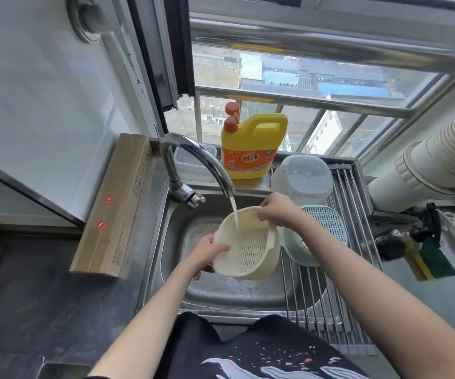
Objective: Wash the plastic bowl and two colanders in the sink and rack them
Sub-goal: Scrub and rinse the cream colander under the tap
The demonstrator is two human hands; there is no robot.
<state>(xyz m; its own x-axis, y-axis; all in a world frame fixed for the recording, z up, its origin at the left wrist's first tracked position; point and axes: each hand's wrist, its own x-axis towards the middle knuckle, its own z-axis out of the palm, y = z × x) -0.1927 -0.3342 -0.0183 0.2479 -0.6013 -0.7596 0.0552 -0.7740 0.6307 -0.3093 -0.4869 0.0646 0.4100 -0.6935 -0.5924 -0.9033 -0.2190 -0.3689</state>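
**Rinsing cream colander under tap, both hands on rim**

Cream colander (248, 242) held over the sink (220, 291), tilted, inside facing up; water stream (234, 214) hits its inner wall near the far rim. Left hand (210, 250) clamps the near-left rim, right hand (278, 212) pinches the far-right rim. To do it well, I'd rotate it so the flow sweeps every slot, then flip it and flush from the back, shaking it out before racking.

Colander: matte rigid plastic, rounded-rectangular, slotted base, solid walls. Likely slick when wet, so grip the rolled rim.

On the rack (330, 296) (steel rods across the sink's right side): green colander (327, 225), fine perforations, and translucent plastic bowl (302, 179), upside down. Both look done.

Faucet (193, 157): polished gooseneck. Behind it, yellow detergent jug (251, 151).
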